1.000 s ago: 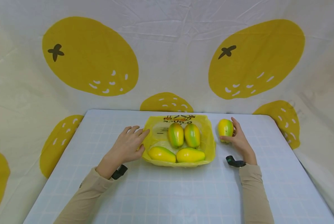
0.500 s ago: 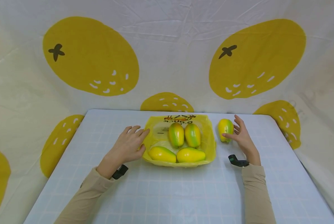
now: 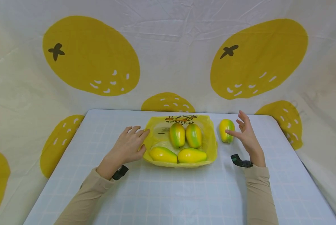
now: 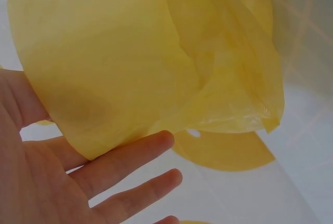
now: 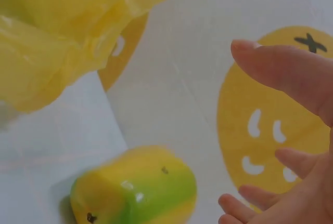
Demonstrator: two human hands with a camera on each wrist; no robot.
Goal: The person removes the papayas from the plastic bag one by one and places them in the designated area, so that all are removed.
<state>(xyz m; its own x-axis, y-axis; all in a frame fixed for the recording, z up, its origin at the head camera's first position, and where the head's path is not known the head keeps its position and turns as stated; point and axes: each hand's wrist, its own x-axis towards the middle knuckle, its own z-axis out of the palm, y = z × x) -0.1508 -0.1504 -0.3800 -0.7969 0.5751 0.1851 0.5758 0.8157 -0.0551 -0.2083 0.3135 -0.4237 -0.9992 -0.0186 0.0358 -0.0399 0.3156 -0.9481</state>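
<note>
A yellow plastic bag (image 3: 156, 125) is spread open like a shallow basket in the middle of the table, with several glossy yellow-green fruits (image 3: 177, 135) shaped like papayas lying in it. At its left rim my left hand (image 3: 129, 145) rests with fingers spread; in the left wrist view the bag's side (image 4: 119, 63) overlaps parts of that hand. Another such fruit (image 3: 225, 129) stands on the table to the right of the bag. Beside it, my right hand (image 3: 248, 136) is raised with thumb and fingers apart, holding nothing. The right wrist view shows a gap between hand and fruit (image 5: 138, 187).
The table (image 3: 173, 197) has a pale blue checked cover. A white cloth (image 3: 173, 53) printed with large yellow fruits hangs behind and at both sides. Black wrist cameras (image 3: 120, 172) sit at both wrists.
My right hand has let go of the fruit beside the bag and drawn back to the right and slightly up, its fingers spreading. The left hand and the bag stay put.
</note>
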